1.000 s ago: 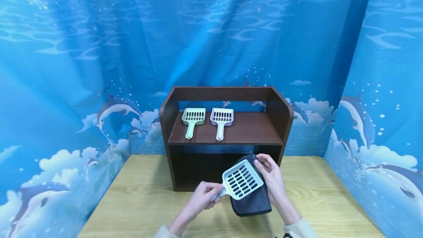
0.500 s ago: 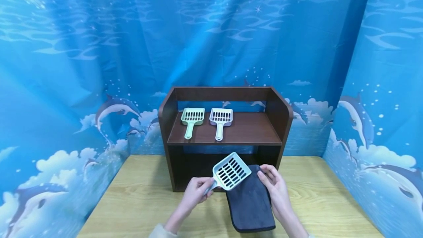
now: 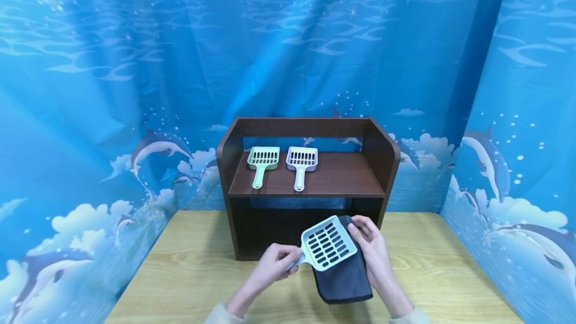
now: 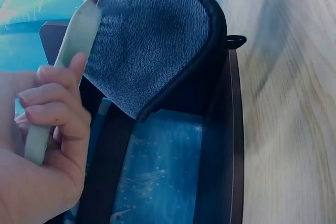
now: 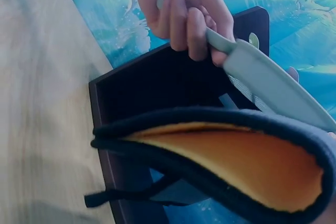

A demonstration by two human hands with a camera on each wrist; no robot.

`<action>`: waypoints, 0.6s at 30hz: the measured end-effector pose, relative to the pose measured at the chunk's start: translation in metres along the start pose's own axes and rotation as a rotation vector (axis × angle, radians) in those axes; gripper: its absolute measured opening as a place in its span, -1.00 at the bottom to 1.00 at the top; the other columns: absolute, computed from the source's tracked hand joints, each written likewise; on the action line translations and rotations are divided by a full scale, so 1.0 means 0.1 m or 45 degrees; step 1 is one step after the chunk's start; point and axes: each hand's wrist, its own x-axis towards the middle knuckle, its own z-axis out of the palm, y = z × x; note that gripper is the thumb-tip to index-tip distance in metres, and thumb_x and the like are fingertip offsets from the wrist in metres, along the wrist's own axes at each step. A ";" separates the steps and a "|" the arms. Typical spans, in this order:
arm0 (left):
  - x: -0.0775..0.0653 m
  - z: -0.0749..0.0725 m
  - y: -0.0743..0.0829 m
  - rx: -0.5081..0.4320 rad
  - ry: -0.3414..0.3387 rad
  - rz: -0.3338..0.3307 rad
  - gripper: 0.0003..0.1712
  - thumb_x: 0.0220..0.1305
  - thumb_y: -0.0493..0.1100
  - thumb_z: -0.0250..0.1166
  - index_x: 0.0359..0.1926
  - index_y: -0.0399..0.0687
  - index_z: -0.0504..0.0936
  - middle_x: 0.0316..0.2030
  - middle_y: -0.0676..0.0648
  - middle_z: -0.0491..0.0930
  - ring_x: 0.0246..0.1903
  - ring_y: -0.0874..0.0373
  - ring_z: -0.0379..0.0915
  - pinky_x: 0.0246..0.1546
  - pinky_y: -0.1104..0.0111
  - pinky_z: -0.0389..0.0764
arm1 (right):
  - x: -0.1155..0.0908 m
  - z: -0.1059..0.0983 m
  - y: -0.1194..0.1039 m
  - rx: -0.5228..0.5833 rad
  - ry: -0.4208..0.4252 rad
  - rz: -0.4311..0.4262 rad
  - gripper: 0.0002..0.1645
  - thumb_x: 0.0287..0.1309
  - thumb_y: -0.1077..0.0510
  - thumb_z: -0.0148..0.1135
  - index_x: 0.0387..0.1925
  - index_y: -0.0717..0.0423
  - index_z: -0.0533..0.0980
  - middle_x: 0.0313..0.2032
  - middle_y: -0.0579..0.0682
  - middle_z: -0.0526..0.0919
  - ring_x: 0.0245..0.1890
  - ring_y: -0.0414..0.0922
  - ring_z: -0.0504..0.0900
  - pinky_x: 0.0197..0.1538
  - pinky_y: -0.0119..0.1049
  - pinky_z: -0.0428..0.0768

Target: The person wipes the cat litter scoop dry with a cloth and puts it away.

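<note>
My left hand (image 3: 275, 264) grips the handle of a pale blue-green litter scoop (image 3: 329, 242), its slotted pan tilted up above the table. Behind the pan, my right hand (image 3: 372, 249) holds a folded dark grey cleaning cloth (image 3: 344, 284) by its upper right part. In the left wrist view the cloth (image 4: 152, 35) shows a fuzzy face, black edging and a small hanging loop; the scoop (image 4: 79, 32) is seen edge-on. The right wrist view shows the cloth's orange inner side (image 5: 252, 166) in the fold, with the scoop (image 5: 273, 80) just beyond. The cloth hides part of the pan's underside.
A dark brown two-tier shelf (image 3: 310, 195) stands on the wooden table (image 3: 189, 264) behind both hands. On its upper board lie a green litter scoop (image 3: 261, 165) and a white-lilac one (image 3: 300, 166), side by side. A blue ocean-print curtain (image 3: 288, 64) surrounds the table.
Half a second ago the scoop stood farther left and higher, with the cloth lower. Now the scoop has come back right and down, the cloth back up, overlapping much as a second ago.
</note>
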 end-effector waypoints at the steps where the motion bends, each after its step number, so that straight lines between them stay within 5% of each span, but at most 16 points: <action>1: 0.01 0.00 -0.04 0.037 -0.015 0.013 -0.62 0.34 -0.14 0.07 -0.54 -0.33 0.51 -0.73 0.01 0.34 -0.83 0.40 0.09 -0.82 0.58 0.10 | 0.02 0.00 0.00 0.006 -0.010 -0.024 -0.53 0.14 0.05 0.22 0.02 0.17 0.36 -0.08 -0.11 0.51 -0.07 -0.24 0.47 -0.07 -0.49 0.47; 5: 0.03 -0.03 -0.19 0.153 -0.080 0.025 -0.66 0.31 -0.04 0.11 -0.49 -0.15 0.59 -0.73 0.07 0.38 -0.81 0.39 0.11 -0.81 0.56 0.12 | 0.07 -0.03 -0.02 -0.051 -0.084 -0.146 -0.60 0.16 0.11 0.20 -0.02 0.21 0.38 -0.16 -0.14 0.55 -0.12 -0.25 0.48 -0.10 -0.50 0.46; 11: 0.01 -0.10 -0.17 0.328 -0.089 0.019 -0.68 0.26 0.02 0.14 -0.52 -0.03 0.62 -0.74 0.03 0.43 -0.81 0.41 0.09 -0.80 0.54 0.10 | 0.10 -0.09 -0.04 -0.280 -0.314 -0.335 -0.70 0.17 0.13 0.17 -0.11 0.22 0.45 -0.16 0.00 0.57 -0.09 -0.27 0.51 -0.03 -0.53 0.42; 18: 0.03 -0.14 -0.14 0.501 -0.112 0.039 -0.64 0.25 0.07 0.14 -0.64 0.11 0.57 -0.76 0.10 0.42 -0.80 0.44 0.11 -0.78 0.54 0.11 | 0.14 -0.10 -0.15 -0.575 -0.619 -0.449 -0.75 0.22 0.02 0.11 -0.10 -0.03 0.56 -0.13 -0.10 0.62 -0.06 -0.22 0.54 0.01 -0.45 0.42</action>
